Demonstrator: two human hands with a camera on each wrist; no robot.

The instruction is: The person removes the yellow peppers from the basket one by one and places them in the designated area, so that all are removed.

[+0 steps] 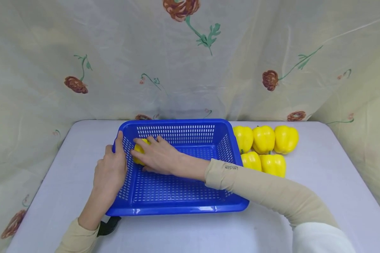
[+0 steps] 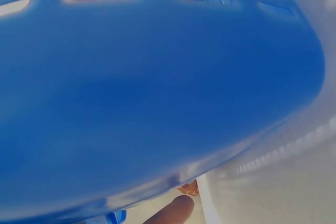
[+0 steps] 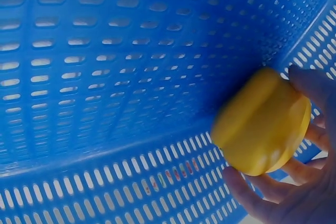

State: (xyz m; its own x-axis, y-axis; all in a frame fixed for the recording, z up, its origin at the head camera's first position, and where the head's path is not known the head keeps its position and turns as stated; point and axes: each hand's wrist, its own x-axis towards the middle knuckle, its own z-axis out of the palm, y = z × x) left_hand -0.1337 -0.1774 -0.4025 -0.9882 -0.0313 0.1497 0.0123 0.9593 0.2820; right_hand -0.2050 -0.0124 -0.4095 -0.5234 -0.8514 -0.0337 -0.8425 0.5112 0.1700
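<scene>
A blue plastic basket (image 1: 177, 208) with slotted walls stands on the table. Inside it, near the left wall, my right hand (image 1: 159, 156) grips a yellow bell pepper (image 1: 139, 154). The right wrist view shows the fingers curled around that bell pepper (image 3: 262, 124), close to the basket's corner. My left hand (image 1: 112, 168) holds the basket's left rim, its thumb side up along the edge. In the left wrist view the basket's outer wall (image 2: 157, 87) fills most of the frame, with one fingertip (image 2: 176, 211) below the rim.
Several yellow bell peppers (image 1: 264, 140) sit in two rows just right of the basket, partly behind the right forearm. A dark object (image 1: 109, 226) lies by the left wrist. A flower-patterned curtain (image 1: 190, 70) hangs behind the white table (image 1: 320, 168).
</scene>
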